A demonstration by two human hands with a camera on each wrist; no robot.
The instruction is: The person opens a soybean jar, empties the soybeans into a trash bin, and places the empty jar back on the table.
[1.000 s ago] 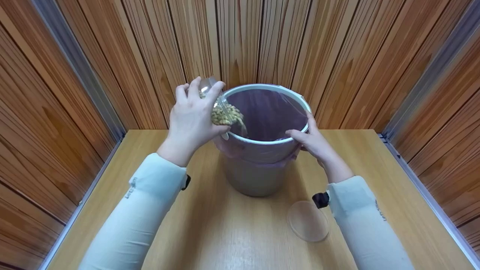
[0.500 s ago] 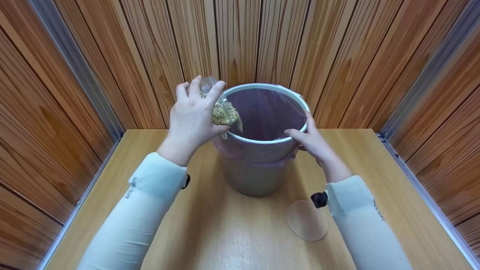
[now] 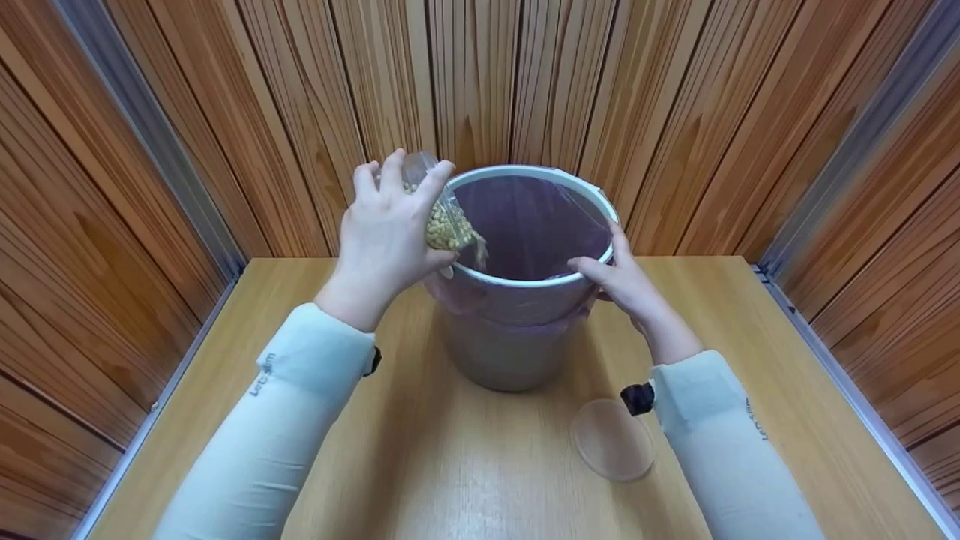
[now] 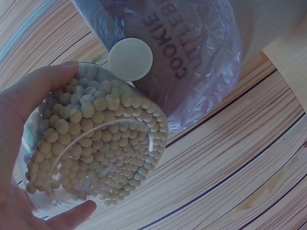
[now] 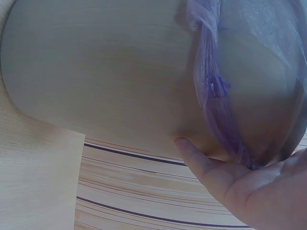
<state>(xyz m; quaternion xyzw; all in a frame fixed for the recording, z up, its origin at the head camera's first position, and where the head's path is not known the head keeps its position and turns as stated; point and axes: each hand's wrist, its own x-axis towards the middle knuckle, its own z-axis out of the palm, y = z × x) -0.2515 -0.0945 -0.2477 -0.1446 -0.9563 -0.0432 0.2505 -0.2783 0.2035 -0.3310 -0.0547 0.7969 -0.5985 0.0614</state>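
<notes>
Clear round plastic jar (image 3: 449, 208) with small round beige balls (image 3: 445, 231) in it: in the head view it's tipped over the left edge of a tall round grey bin (image 3: 504, 356), left hand (image 3: 390, 232) wrapped round it, fingers gripping. Blurry streak of balls spilling from its mouth into the purple see-through plastic liner (image 3: 529, 225). Right hand (image 3: 625, 281) is grasping the opposite side of the pale rim. Bin's upright on a light wood bench (image 3: 465, 487), with a flat round clear disc (image 3: 613, 440) lying near the right wrist. Left wrist cam: jar's base faces us, balls packed behind it, a round cream button-like piece (image 4: 130, 59) just beside it, capital lettering (image 4: 170, 43) on the bin side. Right wrist cam: fingers against the bin's outside, by the liner's bunched edge (image 5: 216, 91).
</notes>
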